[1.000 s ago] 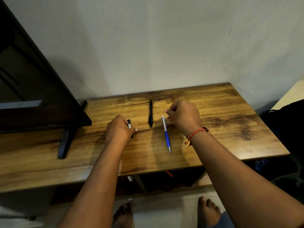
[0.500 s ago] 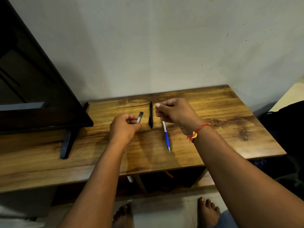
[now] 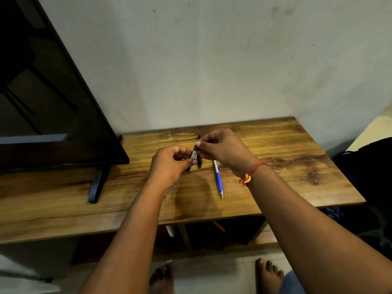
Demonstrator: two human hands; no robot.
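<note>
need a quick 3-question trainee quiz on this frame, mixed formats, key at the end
1. True or false: the blue pen lies on the table with its tip toward the person.
2. The labelled stick is held by: A) one hand B) both hands C) neither hand.
3. Fill in: ____ pens lie on the table.

Key
1. True.
2. B: the left hand grips its lower part, the right hand pinches its upper end.
3. Two: the blue pen and the black pen.
</note>
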